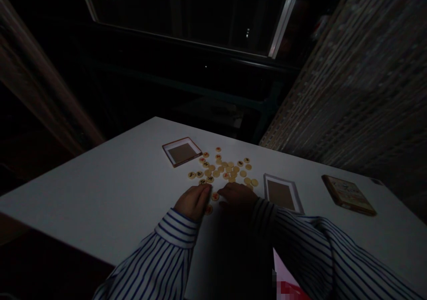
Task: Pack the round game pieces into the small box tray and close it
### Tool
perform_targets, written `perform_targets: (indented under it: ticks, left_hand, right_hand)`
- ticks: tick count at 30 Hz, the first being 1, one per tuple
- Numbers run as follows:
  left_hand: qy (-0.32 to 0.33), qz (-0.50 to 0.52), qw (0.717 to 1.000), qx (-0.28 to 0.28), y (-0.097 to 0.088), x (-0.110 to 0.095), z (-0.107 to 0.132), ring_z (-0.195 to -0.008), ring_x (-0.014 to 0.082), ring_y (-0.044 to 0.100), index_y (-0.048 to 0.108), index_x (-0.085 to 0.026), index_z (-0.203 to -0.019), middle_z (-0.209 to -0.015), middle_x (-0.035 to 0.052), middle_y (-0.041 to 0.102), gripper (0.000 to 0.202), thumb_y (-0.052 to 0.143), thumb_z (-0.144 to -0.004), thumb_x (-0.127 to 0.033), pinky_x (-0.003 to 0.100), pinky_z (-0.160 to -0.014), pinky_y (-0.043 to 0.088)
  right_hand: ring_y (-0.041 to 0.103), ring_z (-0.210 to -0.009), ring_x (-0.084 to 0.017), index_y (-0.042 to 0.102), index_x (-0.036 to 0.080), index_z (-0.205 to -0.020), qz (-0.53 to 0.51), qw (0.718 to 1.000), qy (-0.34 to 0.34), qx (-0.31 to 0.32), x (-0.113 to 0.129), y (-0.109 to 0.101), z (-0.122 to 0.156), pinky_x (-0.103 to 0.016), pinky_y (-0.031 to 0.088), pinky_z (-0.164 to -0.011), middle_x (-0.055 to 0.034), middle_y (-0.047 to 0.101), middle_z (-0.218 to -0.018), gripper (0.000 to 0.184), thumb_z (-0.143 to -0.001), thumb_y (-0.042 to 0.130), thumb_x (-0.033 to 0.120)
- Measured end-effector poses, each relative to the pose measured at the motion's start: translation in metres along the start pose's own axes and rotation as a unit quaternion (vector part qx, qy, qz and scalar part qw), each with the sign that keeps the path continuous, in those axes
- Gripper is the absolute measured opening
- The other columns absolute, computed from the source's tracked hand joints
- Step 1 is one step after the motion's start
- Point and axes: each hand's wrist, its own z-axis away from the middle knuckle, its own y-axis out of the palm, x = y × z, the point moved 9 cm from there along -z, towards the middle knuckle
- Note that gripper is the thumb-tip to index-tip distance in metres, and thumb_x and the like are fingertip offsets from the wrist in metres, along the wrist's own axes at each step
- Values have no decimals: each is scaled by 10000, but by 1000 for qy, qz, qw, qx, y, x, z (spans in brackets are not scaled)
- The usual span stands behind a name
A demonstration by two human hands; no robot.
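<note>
Round wooden Chinese chess pieces (pixel 228 169) are scattered in the middle of the white table, some with red or black characters showing and others plain side up. My left hand (pixel 192 201) is curled at their near edge, its thumb and fingers pressed together; what they hold, if anything, is hidden. Beside its thumb lies a red-marked piece (pixel 215 196), with another piece (pixel 208 210) nearer to me, partly covered by that hand. From the right, my right hand (pixel 238 196) reaches to the red-marked piece, finger and thumb apart, the fingertip at its edge. Shadow darkens this hand.
An open shallow box half (pixel 169 154) with a brown inside lies behind the pieces on the left. A similar pale-rimmed tray (pixel 296 192) lies beside my right sleeve. Farther right is a flat box with a printed cover (pixel 348 194). A textured curtain (pixel 350 82) hangs along the right.
</note>
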Motion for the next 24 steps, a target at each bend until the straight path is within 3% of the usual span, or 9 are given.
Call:
perform_targets:
  ticks: [4, 20, 24]
  left_hand:
    - [3, -5, 1000, 10, 4, 1, 1, -874, 179, 600, 611, -173, -978, -917, 65, 668, 412, 282, -847, -384, 306, -795, 463]
    - [33, 6, 999, 3, 10, 4, 1, -873, 193, 593, 613, -144, -976, -893, 93, 667, 374, 315, -828, -315, 334, -805, 457]
    - [34, -7, 999, 3, 12, 5, 2, -890, 191, 591, 606, -159, -980, -902, 86, 666, 368, 306, -832, -313, 343, -818, 454]
  right_hand:
    - [521, -922, -213, 540, 170, -1065, -24, 999, 5, -27, 1, -1, -7, -324, 392, -734, -106, 570, -998, 323, -814, 447, 351]
    - [542, -867, -198, 573, 176, -997, -21, 999, 24, -21, 0, 2, -15, -299, 391, -699, -91, 576, -960, 299, -807, 430, 356]
    - [536, -875, -193, 566, 169, -985, -18, 998, 19, -51, 1, -1, -14, -303, 386, -714, -85, 588, -945, 285, -806, 433, 346]
